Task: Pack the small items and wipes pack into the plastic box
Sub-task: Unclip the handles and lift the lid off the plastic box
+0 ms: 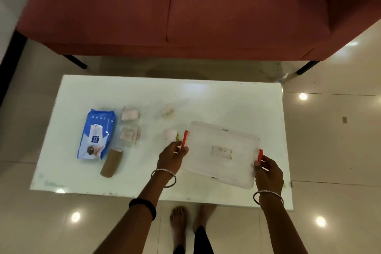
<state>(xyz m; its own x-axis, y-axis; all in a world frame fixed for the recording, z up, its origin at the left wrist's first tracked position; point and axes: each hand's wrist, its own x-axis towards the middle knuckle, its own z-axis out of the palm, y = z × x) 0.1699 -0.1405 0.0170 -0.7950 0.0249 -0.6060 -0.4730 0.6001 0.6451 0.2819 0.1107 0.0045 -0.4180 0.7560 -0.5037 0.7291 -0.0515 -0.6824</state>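
1. On the worktop (pixel 206 97), right side: the lidded box (pixel 221 153), both hands gripping its red clips, left hand (pixel 172 156) and right hand (pixel 268 171).
2. Looks light and stiff; the clips suit gripping.
3. Wipes (pixel 95 136), left, look soft; pinch midway.

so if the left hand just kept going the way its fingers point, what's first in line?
The left hand is already on the plastic box at its red latch. Its fingers point up-right across the table, so it would likely press into the box itself; the small pale packet lies just beyond, slightly left.
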